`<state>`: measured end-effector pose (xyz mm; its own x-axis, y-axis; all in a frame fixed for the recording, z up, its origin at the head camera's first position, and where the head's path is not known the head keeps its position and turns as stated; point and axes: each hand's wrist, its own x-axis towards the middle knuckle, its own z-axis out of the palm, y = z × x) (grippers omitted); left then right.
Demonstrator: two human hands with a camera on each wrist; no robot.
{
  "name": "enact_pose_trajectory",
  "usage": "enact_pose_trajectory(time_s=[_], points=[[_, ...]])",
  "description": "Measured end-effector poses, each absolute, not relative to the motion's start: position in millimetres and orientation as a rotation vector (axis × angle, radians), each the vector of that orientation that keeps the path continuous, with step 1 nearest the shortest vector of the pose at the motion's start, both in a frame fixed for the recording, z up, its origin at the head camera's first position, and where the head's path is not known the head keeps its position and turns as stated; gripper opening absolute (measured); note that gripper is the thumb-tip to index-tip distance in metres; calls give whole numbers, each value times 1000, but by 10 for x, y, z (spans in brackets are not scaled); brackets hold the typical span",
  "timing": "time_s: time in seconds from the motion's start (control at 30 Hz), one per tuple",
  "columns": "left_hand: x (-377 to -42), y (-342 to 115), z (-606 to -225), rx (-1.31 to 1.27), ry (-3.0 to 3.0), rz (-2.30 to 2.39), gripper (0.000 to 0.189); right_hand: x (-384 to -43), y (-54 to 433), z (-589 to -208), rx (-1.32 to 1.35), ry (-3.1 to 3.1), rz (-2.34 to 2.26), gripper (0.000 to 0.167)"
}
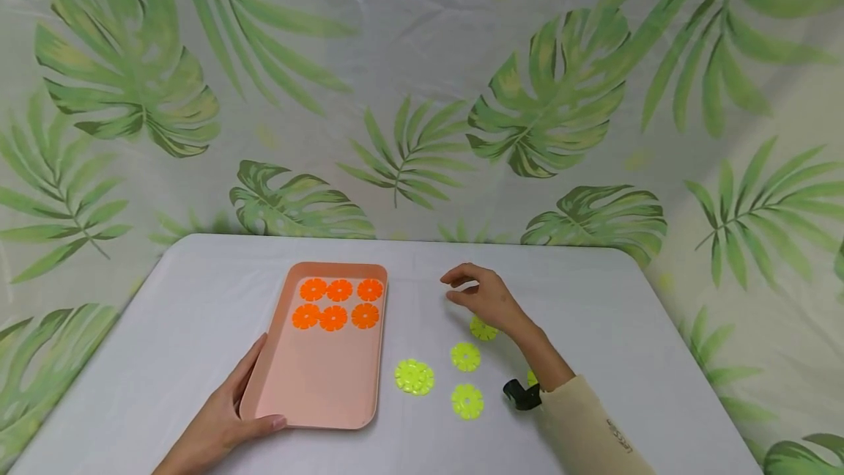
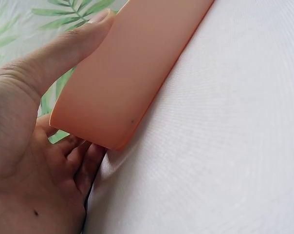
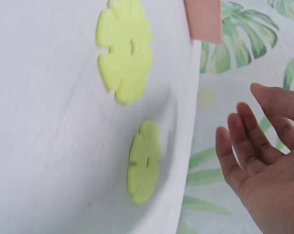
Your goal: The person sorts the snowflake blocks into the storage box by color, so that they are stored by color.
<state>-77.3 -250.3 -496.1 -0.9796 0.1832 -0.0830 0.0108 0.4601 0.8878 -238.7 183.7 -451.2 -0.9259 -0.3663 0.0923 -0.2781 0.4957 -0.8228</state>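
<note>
My left hand [image 1: 220,413] grips the pink tray [image 1: 310,372] at its near left corner, the thumb against the near wall and the fingers along the left side, while my right hand [image 1: 488,297] is relaxed and holds nothing, above the white cloth [image 1: 422,449] to the right of the tray. The orange discs [image 1: 327,322] lie flat in the far half of the tray, in two rows of three, and some touch their neighbour. The yellow-green discs [image 1: 459,360] lie on the cloth to the right of the tray, near and below my right hand; at least two of them overlap. I judge these discs to be very light, thin and rather stiff — probably plastic, so perhaps a little slippery on their smooth face. Because they lie so flat, the good hold is at the notched edge: a fingertip could go in a notch and the thumb on the opposite rim, with a soft pinch, since the narrow petals could bend. Where they overlap, two could come up together. The tray seems to me light and firm, so the corner is a sensible place to steady it.
</note>
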Motion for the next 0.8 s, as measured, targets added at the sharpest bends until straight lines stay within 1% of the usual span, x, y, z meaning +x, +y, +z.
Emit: enact_pose_trajectory(time_s=[0.37,0.67,0.8], points=[[-767,-2505,-4957,169,2529,1550,115,-2324,2250,-4616,-541,2599,-1385,32],[-773,-2512,-4991,175,2534,1549,115,-2289,2391,-4732,-520,2598,-1318,35],[-770,-2517,-4994,165,2528,1544,114,-2276,2425,-4751,-507,2584,-1271,40]])
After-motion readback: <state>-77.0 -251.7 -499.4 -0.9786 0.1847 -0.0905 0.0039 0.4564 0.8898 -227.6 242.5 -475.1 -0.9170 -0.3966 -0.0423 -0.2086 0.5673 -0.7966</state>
